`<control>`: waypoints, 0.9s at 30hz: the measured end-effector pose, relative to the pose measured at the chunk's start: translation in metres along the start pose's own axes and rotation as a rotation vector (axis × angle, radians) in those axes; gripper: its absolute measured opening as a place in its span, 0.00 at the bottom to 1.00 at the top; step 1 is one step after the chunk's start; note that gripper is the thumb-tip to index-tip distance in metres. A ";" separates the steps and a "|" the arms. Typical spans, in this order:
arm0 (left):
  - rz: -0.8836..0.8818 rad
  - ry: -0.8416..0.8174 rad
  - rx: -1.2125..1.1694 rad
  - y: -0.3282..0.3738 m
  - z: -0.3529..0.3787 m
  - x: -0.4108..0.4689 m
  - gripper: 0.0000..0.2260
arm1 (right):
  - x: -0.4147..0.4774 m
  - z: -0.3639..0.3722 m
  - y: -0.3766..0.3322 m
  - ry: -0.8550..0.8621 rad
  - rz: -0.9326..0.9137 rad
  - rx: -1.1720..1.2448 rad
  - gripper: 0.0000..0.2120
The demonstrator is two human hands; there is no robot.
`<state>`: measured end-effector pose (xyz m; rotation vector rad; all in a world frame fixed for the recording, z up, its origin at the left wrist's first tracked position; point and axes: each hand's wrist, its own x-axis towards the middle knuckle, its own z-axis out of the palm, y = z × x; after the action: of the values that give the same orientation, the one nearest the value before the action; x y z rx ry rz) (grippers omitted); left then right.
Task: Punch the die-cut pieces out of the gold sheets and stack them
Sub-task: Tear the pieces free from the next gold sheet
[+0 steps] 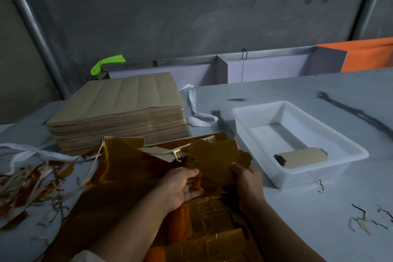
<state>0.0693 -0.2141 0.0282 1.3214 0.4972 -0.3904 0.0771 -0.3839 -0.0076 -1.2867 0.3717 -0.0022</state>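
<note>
A shiny gold sheet (125, 168) lies across the table's near middle, partly torn, with more gold die-cut pieces (214, 240) below my arms. My left hand (182, 185) pinches the sheet's gold waste at its torn edge. My right hand (247, 178) grips a gold die-cut piece (217, 155) by its right side, held up just above the sheet. One punched piece (302, 157) lies brown side up in the white plastic tray (240, 119) to the right.
A tall stack of brown-backed sheets (121, 110) stands behind the gold sheet. Gold and brown waste strips (29, 187) pile up at the left. Small scraps (365, 219) lie at the right front. White strap (195, 110) lies behind the tray.
</note>
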 end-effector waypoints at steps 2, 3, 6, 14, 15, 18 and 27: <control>0.004 -0.045 0.054 0.001 0.000 -0.004 0.14 | 0.000 0.000 0.000 0.006 -0.005 -0.004 0.01; 0.013 -0.055 0.068 0.001 0.001 -0.006 0.18 | 0.000 0.000 0.001 0.011 -0.009 -0.007 0.01; 0.031 -0.062 0.098 0.004 0.002 -0.007 0.32 | 0.000 -0.001 0.001 0.012 -0.018 -0.015 0.01; 0.071 -0.098 0.159 0.007 0.008 -0.014 0.35 | -0.001 -0.002 0.000 0.010 -0.017 0.006 0.03; 0.070 -0.102 0.161 0.007 0.009 -0.015 0.35 | -0.001 -0.002 0.000 0.009 -0.018 0.008 0.03; 0.064 -0.118 0.166 0.008 0.010 -0.016 0.37 | -0.001 -0.002 0.000 0.012 -0.022 0.007 0.02; 0.113 -0.086 0.185 0.004 0.005 -0.010 0.28 | 0.000 -0.002 0.000 0.020 -0.001 0.024 0.02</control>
<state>0.0642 -0.2184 0.0382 1.4975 0.3186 -0.4045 0.0768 -0.3855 -0.0081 -1.2635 0.3867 -0.0201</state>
